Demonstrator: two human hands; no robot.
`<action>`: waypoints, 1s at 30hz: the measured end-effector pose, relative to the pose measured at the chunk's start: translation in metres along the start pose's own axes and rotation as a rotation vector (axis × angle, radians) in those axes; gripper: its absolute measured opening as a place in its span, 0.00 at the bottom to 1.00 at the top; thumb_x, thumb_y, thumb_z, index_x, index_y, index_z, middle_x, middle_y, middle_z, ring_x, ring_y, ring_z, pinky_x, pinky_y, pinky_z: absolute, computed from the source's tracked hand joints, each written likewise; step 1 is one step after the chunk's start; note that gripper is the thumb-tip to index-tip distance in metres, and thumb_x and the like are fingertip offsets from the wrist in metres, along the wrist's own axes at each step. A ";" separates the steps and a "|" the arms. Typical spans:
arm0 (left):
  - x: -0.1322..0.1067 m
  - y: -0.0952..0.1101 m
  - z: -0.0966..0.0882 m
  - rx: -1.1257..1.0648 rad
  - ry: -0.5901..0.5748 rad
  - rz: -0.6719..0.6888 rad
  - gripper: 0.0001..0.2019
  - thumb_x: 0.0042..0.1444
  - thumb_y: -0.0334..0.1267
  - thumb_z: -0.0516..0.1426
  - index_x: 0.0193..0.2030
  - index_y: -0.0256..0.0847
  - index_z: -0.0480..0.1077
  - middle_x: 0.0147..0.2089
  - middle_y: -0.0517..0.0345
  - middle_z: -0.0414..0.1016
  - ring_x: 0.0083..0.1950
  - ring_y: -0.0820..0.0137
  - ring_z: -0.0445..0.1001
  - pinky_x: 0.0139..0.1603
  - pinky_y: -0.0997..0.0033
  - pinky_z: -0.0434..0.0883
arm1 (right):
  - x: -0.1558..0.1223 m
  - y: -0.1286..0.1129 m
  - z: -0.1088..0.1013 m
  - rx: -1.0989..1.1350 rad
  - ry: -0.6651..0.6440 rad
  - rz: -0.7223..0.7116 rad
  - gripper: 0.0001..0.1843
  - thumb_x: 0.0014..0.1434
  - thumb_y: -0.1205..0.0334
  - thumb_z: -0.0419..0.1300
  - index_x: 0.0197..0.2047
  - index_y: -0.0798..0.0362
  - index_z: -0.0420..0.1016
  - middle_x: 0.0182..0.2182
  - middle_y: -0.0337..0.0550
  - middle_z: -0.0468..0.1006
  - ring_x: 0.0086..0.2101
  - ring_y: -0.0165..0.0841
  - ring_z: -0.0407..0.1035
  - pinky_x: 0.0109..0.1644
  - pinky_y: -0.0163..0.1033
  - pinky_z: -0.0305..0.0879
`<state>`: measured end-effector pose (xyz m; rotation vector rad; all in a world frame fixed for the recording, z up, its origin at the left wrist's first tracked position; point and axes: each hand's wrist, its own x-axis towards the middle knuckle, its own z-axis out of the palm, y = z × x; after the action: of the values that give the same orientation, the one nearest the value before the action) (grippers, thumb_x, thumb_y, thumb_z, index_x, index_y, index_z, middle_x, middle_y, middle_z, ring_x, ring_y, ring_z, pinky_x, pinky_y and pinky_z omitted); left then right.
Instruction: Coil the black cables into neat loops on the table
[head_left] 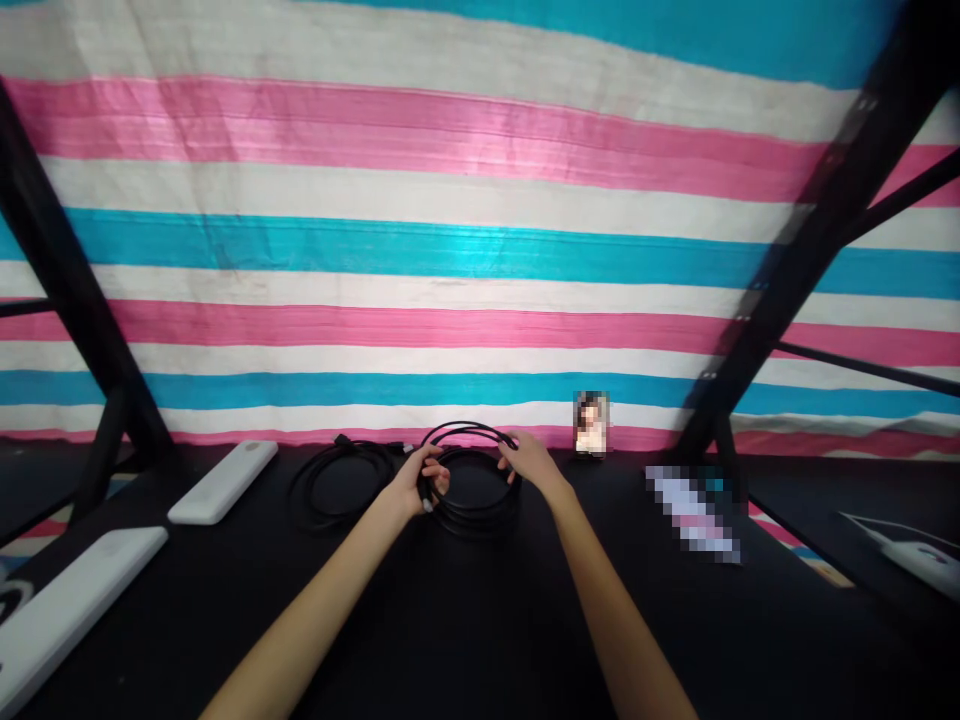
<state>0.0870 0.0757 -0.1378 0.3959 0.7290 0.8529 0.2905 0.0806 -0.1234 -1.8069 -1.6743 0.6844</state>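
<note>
A coiled black cable (480, 533) is held up on edge over the black tabletop, its loops forming a ring between my hands. My left hand (417, 480) is closed around the left side of the coil, where a connector end pokes out below the fingers. On the opposite side, my right hand (527, 460) grips the loops with the fingers curled in. A second coiled black cable (341, 520) lies on the table just left of my left hand, with plug ends showing at its top.
Two white power-bank-like blocks, a farther one (223, 482) and a nearer one (82, 605), lie at left. A small blurred upright item (591, 425) stands behind; a blurred flat item (694, 515) lies right. Black frame posts (795, 260) flank the table before a striped sheet (450, 245).
</note>
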 end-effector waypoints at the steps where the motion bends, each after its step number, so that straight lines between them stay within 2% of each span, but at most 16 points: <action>1: 0.003 -0.002 -0.001 0.015 0.027 0.007 0.18 0.60 0.37 0.50 0.19 0.37 0.60 0.15 0.67 0.55 0.18 0.79 0.60 0.20 0.79 0.64 | 0.003 0.006 0.002 -0.036 -0.024 0.036 0.10 0.58 0.65 0.54 0.42 0.56 0.72 0.23 0.40 0.78 0.17 0.26 0.69 0.24 0.29 0.62; 3: 0.008 -0.007 -0.003 0.059 0.073 0.025 0.10 0.60 0.40 0.53 0.34 0.34 0.68 0.28 0.61 0.68 0.26 0.77 0.68 0.26 0.75 0.69 | 0.006 0.015 0.005 -0.104 -0.059 0.096 0.08 0.56 0.63 0.56 0.37 0.56 0.73 0.23 0.40 0.79 0.18 0.28 0.70 0.26 0.30 0.63; 4: 0.010 -0.009 -0.003 0.087 0.091 0.033 0.11 0.59 0.41 0.53 0.41 0.35 0.68 0.35 0.57 0.71 0.31 0.75 0.70 0.30 0.72 0.71 | 0.007 0.017 0.006 -0.133 -0.070 0.117 0.07 0.56 0.62 0.57 0.36 0.55 0.74 0.23 0.40 0.80 0.19 0.29 0.70 0.27 0.31 0.63; 5: 0.012 -0.012 -0.003 0.119 0.108 0.040 0.13 0.59 0.42 0.53 0.46 0.35 0.67 0.41 0.54 0.71 0.35 0.73 0.72 0.34 0.68 0.72 | 0.007 0.019 0.006 -0.157 -0.078 0.132 0.07 0.56 0.62 0.57 0.36 0.54 0.74 0.24 0.40 0.80 0.20 0.29 0.71 0.29 0.31 0.64; 7: 0.014 -0.018 -0.003 0.194 0.136 0.049 0.14 0.59 0.42 0.53 0.49 0.36 0.66 0.45 0.52 0.71 0.39 0.70 0.72 0.37 0.66 0.73 | 0.006 0.020 0.006 -0.191 -0.087 0.146 0.07 0.57 0.61 0.56 0.37 0.53 0.74 0.26 0.40 0.81 0.23 0.30 0.72 0.31 0.32 0.64; 9: 0.014 -0.022 -0.002 0.286 0.156 0.065 0.13 0.59 0.42 0.53 0.46 0.35 0.67 0.41 0.54 0.71 0.35 0.73 0.72 0.34 0.69 0.72 | 0.006 0.020 0.005 -0.211 -0.086 0.149 0.08 0.58 0.60 0.55 0.38 0.53 0.73 0.28 0.40 0.81 0.25 0.30 0.74 0.33 0.31 0.64; 12: 0.011 -0.020 -0.001 0.450 0.171 0.141 0.09 0.58 0.40 0.54 0.34 0.34 0.68 0.27 0.60 0.71 0.24 0.76 0.70 0.25 0.75 0.69 | 0.007 0.020 0.003 -0.216 -0.076 0.144 0.09 0.61 0.60 0.53 0.41 0.54 0.71 0.30 0.42 0.81 0.27 0.30 0.75 0.33 0.31 0.65; 14: 0.007 -0.014 0.000 0.572 0.156 0.179 0.10 0.55 0.38 0.55 0.27 0.35 0.68 0.20 0.60 0.70 0.19 0.73 0.70 0.22 0.74 0.67 | 0.009 0.023 0.003 -0.211 -0.076 0.145 0.09 0.61 0.60 0.53 0.41 0.55 0.70 0.29 0.42 0.81 0.28 0.30 0.75 0.33 0.31 0.65; 17: 0.002 -0.002 -0.003 0.763 0.151 0.170 0.13 0.52 0.39 0.56 0.20 0.35 0.67 0.15 0.52 0.70 0.15 0.65 0.70 0.20 0.70 0.66 | 0.012 0.027 0.006 -0.200 -0.088 0.160 0.09 0.61 0.60 0.54 0.41 0.55 0.70 0.28 0.42 0.81 0.27 0.30 0.75 0.32 0.31 0.66; 19: 0.003 0.001 -0.008 0.870 0.188 0.165 0.14 0.50 0.38 0.58 0.16 0.36 0.65 0.10 0.54 0.65 0.11 0.65 0.67 0.18 0.69 0.64 | 0.012 0.028 0.008 -0.201 -0.091 0.176 0.09 0.60 0.61 0.54 0.43 0.54 0.69 0.28 0.41 0.80 0.26 0.30 0.75 0.30 0.31 0.66; 24: 0.010 -0.006 -0.022 1.023 0.311 0.217 0.16 0.44 0.32 0.61 0.13 0.41 0.60 0.03 0.67 0.51 0.06 0.70 0.58 0.24 0.69 0.64 | 0.009 0.026 0.012 -0.259 -0.102 0.199 0.14 0.55 0.69 0.57 0.47 0.52 0.69 0.29 0.41 0.80 0.25 0.31 0.75 0.29 0.32 0.68; 30: 0.010 -0.005 -0.024 1.046 0.375 0.302 0.18 0.42 0.32 0.62 0.12 0.42 0.57 0.04 0.69 0.51 0.11 0.68 0.64 0.33 0.68 0.65 | 0.006 0.019 0.014 -0.340 -0.122 0.210 0.17 0.53 0.68 0.59 0.47 0.53 0.70 0.27 0.43 0.79 0.28 0.35 0.76 0.33 0.36 0.70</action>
<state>0.0773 0.0814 -0.1613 1.3240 1.4775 0.7754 0.2943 0.0871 -0.1463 -2.2438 -1.7818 0.6375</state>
